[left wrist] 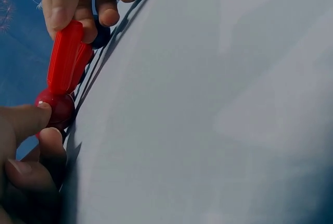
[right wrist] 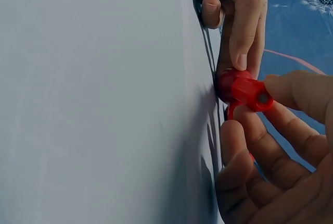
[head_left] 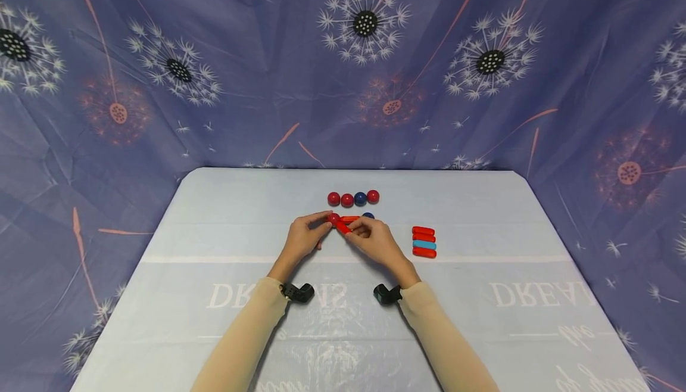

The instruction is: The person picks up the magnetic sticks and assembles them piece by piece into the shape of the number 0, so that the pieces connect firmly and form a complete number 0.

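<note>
My left hand (head_left: 303,237) pinches a red ball (left wrist: 58,108) between thumb and fingers, low over the table. A short red rod (left wrist: 64,60) is held by its far end in my right hand (head_left: 378,242), and its other end meets the ball. Its held end shows a grey round spot in the right wrist view. Behind it, a second red rod (head_left: 350,219) runs from the same ball toward a blue ball (head_left: 368,215), which the right hand partly hides.
Just beyond the hands, red balls (head_left: 347,200) and a dark blue ball (head_left: 360,198) stand in a row. To the right lie several red rods (head_left: 424,253) and a light blue rod (head_left: 424,244), stacked side by side on the white-covered table (head_left: 214,219). A patterned purple cloth (head_left: 268,82) hangs behind.
</note>
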Tool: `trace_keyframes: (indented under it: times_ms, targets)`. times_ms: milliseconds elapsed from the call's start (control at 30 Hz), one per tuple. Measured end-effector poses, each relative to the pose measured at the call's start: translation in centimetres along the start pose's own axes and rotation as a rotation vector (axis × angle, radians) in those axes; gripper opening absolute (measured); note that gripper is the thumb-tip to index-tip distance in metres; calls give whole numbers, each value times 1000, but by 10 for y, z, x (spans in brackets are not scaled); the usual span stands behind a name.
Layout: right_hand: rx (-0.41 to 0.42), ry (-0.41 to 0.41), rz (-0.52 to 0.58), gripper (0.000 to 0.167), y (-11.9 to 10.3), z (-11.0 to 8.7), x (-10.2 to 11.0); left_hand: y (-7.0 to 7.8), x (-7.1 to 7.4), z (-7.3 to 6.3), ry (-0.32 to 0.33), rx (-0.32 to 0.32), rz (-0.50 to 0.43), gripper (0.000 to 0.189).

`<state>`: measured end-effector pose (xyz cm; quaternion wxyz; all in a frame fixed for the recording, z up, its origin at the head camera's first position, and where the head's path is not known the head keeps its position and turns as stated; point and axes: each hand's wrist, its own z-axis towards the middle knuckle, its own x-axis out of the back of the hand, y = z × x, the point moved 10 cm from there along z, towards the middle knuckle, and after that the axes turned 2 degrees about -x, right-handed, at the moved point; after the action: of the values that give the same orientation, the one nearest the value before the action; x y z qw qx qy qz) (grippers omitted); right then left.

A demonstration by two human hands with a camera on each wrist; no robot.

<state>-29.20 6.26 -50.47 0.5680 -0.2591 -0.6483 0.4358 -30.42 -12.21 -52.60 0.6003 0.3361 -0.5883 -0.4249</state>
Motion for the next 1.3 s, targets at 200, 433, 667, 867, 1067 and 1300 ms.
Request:
trace_keyframes:
  times_ms: [200,433,667,867,1067,1300]
  targets:
    - [-13,-22,-32,17,1,-2,-1,-1,2,0,7,7,-9,31]
    - [-17,-28,-35,16,3,-3,-2,0,1,-1,2,21,-37,31]
    - [-15,-34,-26,16,2,-4,-3,0,1,0,2,17,-57,31]
    - [-15,-44,-26,16,1,-5,-5,0,0,-2,7,8,-59,30]
    - [-21,-48,-19,18,1,-5,-7,1,0,-1,9,0,-57,30]
    - [-7,-91,-6,26,-1,-4,-18,3,-3,1,-22,11,-78,30]
